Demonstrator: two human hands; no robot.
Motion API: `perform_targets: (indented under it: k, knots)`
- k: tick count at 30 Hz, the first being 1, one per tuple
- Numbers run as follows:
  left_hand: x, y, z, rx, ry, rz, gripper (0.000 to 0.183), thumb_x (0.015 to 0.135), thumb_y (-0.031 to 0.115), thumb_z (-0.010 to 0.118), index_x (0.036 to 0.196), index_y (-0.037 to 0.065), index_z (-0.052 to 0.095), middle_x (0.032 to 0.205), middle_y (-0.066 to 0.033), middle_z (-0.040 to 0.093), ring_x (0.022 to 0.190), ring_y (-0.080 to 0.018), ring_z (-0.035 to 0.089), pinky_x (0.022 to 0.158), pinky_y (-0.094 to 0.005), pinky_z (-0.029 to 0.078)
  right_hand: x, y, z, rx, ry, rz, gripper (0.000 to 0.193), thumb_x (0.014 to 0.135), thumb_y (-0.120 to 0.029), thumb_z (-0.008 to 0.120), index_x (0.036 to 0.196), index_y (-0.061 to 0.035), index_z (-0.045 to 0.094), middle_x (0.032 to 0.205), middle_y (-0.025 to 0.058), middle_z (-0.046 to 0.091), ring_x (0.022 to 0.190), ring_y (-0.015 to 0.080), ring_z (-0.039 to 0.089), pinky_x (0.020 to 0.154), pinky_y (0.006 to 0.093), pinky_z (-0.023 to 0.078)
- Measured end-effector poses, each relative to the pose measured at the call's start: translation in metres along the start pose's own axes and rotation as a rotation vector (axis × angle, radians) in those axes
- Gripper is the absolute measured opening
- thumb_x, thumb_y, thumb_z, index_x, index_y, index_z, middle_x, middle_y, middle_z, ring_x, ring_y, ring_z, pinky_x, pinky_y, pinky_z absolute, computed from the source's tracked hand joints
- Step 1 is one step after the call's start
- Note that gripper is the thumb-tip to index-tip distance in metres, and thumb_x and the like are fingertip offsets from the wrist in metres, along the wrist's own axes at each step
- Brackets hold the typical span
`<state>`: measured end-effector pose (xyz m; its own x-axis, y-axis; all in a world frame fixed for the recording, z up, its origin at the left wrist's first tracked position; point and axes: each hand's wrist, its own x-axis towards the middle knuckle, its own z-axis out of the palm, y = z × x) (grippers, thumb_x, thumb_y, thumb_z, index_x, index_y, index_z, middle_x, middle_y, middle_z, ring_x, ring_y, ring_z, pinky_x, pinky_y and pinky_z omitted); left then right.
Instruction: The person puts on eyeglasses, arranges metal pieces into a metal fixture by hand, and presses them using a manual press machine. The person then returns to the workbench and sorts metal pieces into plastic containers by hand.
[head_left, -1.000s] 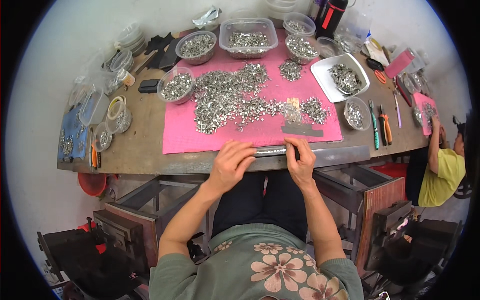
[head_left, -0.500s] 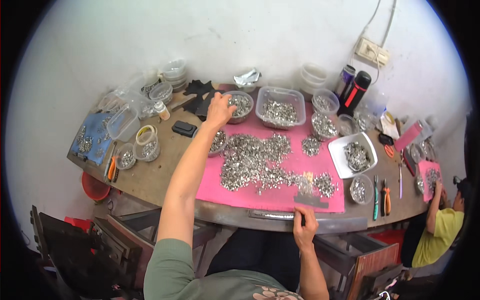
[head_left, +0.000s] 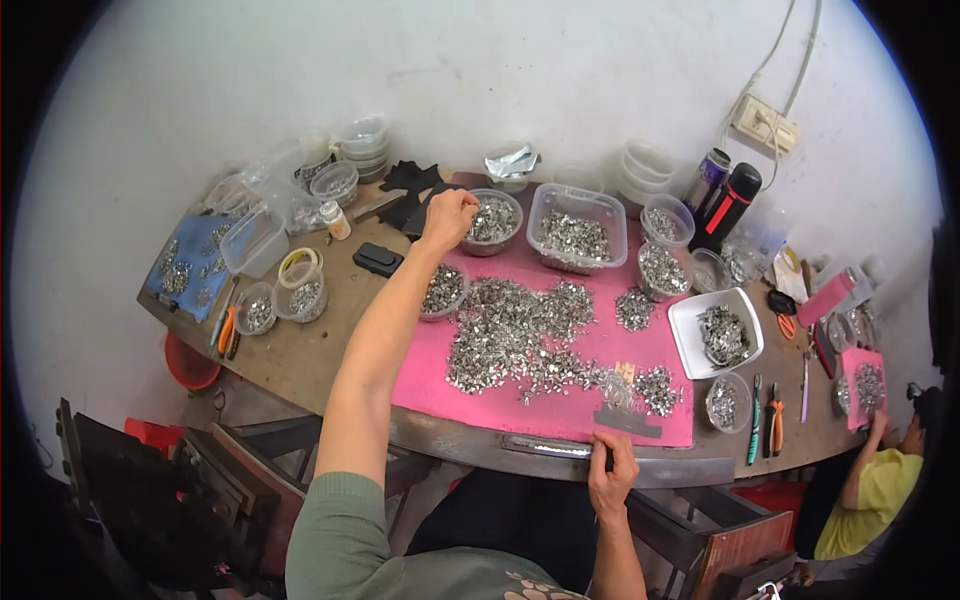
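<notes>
Left hand (head_left: 453, 215) bent over left rim of round tub (head_left: 495, 222), hold unclear; right hand (head_left: 614, 472) curled, hold unclear, by metal strip (head_left: 545, 447) along table's (head_left: 300, 365) front edge, bare pink mat (head_left: 425, 388) margin behind.

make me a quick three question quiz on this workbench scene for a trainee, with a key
1. Which hand is at the clear round bowl just left of the rectangular tub?
2. True or false: the white tray stands to the left of the large loose pile of metal pieces.
3. Fill in: the cloth toward the picture's left edge is ____ in colour.

Key:
1. The left hand.
2. False; it stands to the right.
3. Blue.
</notes>
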<state>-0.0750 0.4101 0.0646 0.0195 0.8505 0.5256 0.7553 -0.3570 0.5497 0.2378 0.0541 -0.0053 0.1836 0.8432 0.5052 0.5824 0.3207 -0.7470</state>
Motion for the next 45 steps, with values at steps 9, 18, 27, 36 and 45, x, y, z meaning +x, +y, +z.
perform_targets:
  k: [9,18,27,36,45]
  knots:
    - [-0.169,0.103,-0.027,-0.314,-0.516,0.286,0.011,0.088,0.011,0.071,0.098,0.005,0.071,0.089,-0.0125,0.065,0.081,-0.0287,0.066,0.073,-0.0377,0.053,0.013,-0.004,-0.005,0.044,-0.048,0.032,0.013,0.087,0.007,0.063,0.097,0.0003,0.068,0.087,0.0133,0.066,0.08,0.0296,0.062,0.074,0.0366,0.049]
    - [-0.247,0.115,-0.023,-0.312,-0.305,0.276,0.016,0.085,0.001,0.069,0.101,0.003,0.069,0.093,-0.0135,0.065,0.09,-0.0335,0.062,0.078,-0.0427,0.052,0.056,-0.024,0.007,-0.094,-0.383,-0.21,0.01,0.085,0.001,0.068,0.095,-0.0012,0.068,0.085,0.0115,0.064,0.08,0.0289,0.061,0.073,0.0374,0.048]
    - [-0.257,0.104,-0.043,-0.259,-0.313,0.197,0.013,0.086,0.0,0.068,0.099,0.001,0.068,0.092,-0.014,0.065,0.086,-0.033,0.063,0.077,-0.0425,0.051,0.07,-0.02,0.053,-0.075,-0.471,-0.245,0.009,0.086,-0.005,0.067,0.095,-0.0048,0.07,0.086,0.012,0.062,0.086,0.0327,0.06,0.08,0.0433,0.047]
    - [-0.26,0.1,-0.049,-0.266,-0.298,0.143,0.01,0.087,0.001,0.067,0.097,0.001,0.068,0.089,-0.0132,0.063,0.085,-0.0331,0.062,0.075,-0.0414,0.05,0.068,-0.019,0.073,-0.219,-0.415,-0.379,0.01,0.084,-0.009,0.073,0.094,-0.0083,0.072,0.084,0.0088,0.06,0.084,0.029,0.059,0.075,0.0414,0.048]
    - [-0.262,0.091,-0.061,-0.321,-0.193,0.054,0.009,0.087,0.003,0.069,0.096,0.001,0.072,0.087,-0.0125,0.066,0.083,-0.0312,0.061,0.075,-0.0406,0.05,0.07,-0.018,0.062,-0.226,-0.422,-0.41,0.011,0.081,-0.005,0.072,0.087,-0.0051,0.064,0.083,0.0094,0.059,0.083,0.0303,0.058,0.074,0.0422,0.046]
